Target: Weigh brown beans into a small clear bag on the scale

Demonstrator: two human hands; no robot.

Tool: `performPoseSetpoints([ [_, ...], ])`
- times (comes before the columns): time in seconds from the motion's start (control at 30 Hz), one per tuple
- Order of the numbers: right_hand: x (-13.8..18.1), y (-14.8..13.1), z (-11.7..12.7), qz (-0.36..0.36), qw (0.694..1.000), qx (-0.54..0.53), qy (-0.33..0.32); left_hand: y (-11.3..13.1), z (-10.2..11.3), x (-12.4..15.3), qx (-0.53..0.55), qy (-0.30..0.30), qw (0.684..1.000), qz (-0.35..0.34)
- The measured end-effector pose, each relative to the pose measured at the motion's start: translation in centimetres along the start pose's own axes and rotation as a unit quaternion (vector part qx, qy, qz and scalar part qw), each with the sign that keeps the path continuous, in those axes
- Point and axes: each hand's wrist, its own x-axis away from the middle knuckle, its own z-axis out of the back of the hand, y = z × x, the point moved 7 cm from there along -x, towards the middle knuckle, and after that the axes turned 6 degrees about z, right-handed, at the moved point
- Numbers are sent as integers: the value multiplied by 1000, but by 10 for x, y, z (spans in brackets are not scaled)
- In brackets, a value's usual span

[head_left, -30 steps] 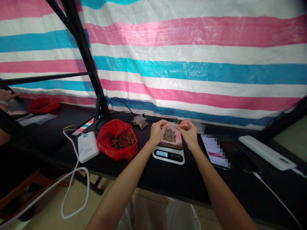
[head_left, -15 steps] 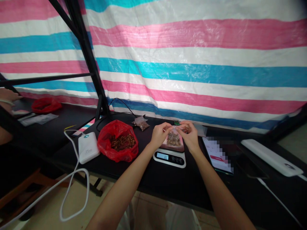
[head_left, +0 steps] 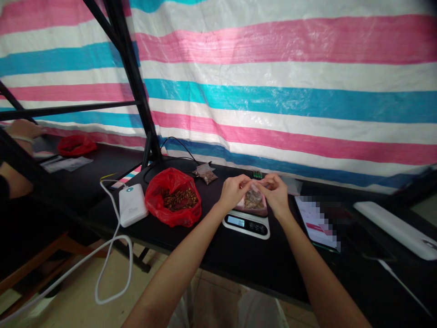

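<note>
My left hand (head_left: 232, 192) and my right hand (head_left: 276, 193) both pinch the top edge of a small clear bag of brown pieces (head_left: 253, 199). The bag hangs just over the pink platform of a white digital scale (head_left: 246, 223) with a lit display. Left of the scale lies an open red plastic bag (head_left: 173, 197) full of the same brown pieces. Behind it rests another small filled clear bag (head_left: 206, 173).
A white power bank (head_left: 132, 204) with a long white cable lies at the left of the black table (head_left: 218, 246). A phone (head_left: 317, 222) and a white bar-shaped device (head_left: 396, 230) lie to the right. Another person's arm (head_left: 20, 134) shows at far left by a second red bag (head_left: 75, 145).
The bag has been lifted off the scale platform; the display reading dropped. My fingers moved closer together along the bag's top edge. The camera shifted slightly left and down.
</note>
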Motion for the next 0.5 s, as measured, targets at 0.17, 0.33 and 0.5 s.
performPoseSetpoints([
  [0.17,0,1,-2,-20,999,-31,-7,0,0,0,4,0,1000,-1],
  [0.33,0,-7,-5,9,1000,-14,-18,-1,0,-1,4,-5,1000,-2],
  [0.5,0,-6,-3,6,1000,-13,-4,0,1,0,-7,2,1000,-10],
])
